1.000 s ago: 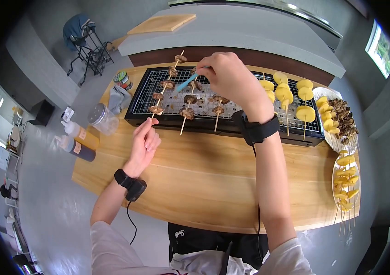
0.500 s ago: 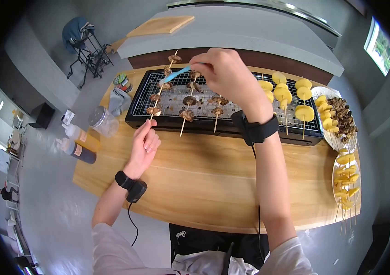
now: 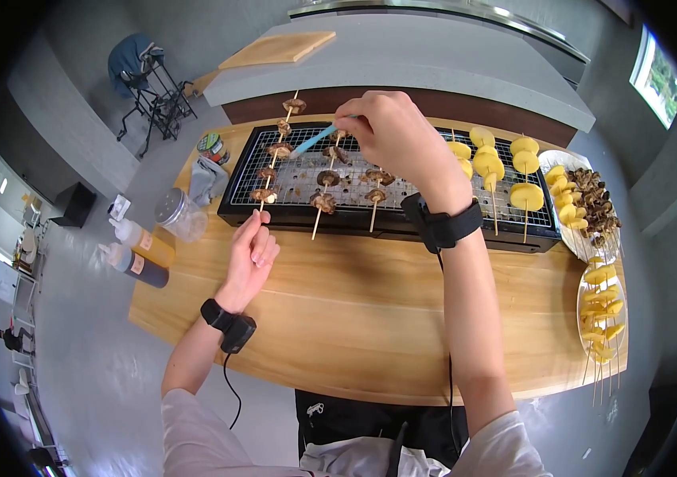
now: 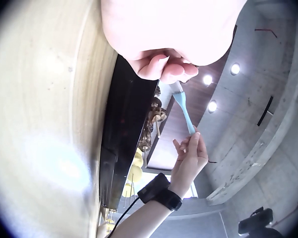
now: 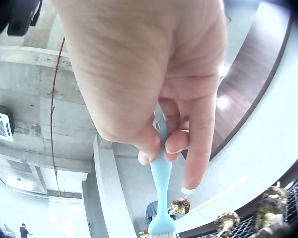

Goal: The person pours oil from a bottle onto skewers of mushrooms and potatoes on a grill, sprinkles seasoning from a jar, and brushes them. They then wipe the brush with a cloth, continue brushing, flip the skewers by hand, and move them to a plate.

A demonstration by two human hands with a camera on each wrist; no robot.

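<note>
At the left end of the black grill, a skewer of browned mushrooms slants up over the wire mesh. My left hand pinches its near end between thumb and fingers. My right hand, above the middle of the grill, grips a light blue basting brush by its handle. The brush's pale bristles reach the third mushroom along that skewer in the head view. Two more mushroom skewers lie to the right, the nearer one threaded through a mushroom below the brush.
Potato-slice skewers lie on the grill's right side. A plate of potato and mushroom skewers and a plate of potato skewers stand at the right. Two squeeze bottles, a lidded jar and a can stand left.
The brush went up and left onto the held skewer, then drew back slightly right and down. The skewer's far end swung left, while my left hand stayed nearly in place.
</note>
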